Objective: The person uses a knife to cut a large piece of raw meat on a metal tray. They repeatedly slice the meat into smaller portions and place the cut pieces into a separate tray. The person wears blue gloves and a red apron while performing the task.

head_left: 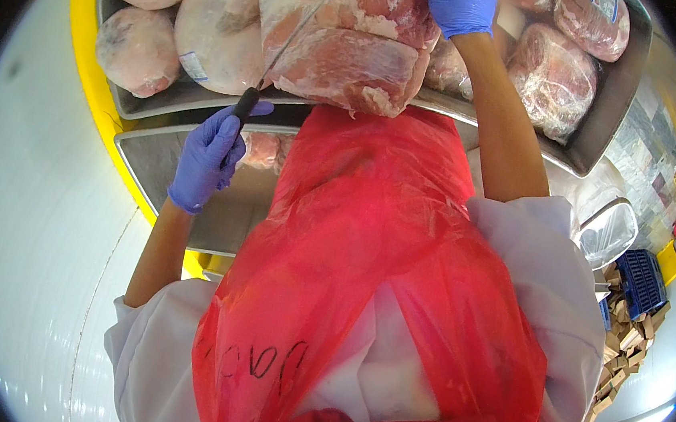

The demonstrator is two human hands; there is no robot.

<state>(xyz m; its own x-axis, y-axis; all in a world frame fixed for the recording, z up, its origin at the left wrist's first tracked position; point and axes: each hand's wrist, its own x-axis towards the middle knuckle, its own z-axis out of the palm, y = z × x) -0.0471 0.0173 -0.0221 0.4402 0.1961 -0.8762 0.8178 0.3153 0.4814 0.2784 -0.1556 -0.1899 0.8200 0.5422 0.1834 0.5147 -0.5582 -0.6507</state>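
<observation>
My left hand (210, 158), in a blue-violet glove, is closed around the black handle of a knife (246, 106). The thin blade slants up and away, over the left part of a large slab of raw meat (343, 65). This pinkish slab, with pale fat and membrane on it, lies at the near edge of a metal tray (148, 106). My right hand (462, 6), gloved alike, is at the slab's far right side; the top of the picture cuts off its fingers, so their grip is hidden.
Wrapped meat pieces lie on both sides of the slab, such as a round one (138, 50) and a film-wrapped one (552, 83). Below is a second metal tray (229, 209). A yellow rail (87, 44) runs along the left. A blue crate (641, 282) and cardboard pieces (623, 348) are at right.
</observation>
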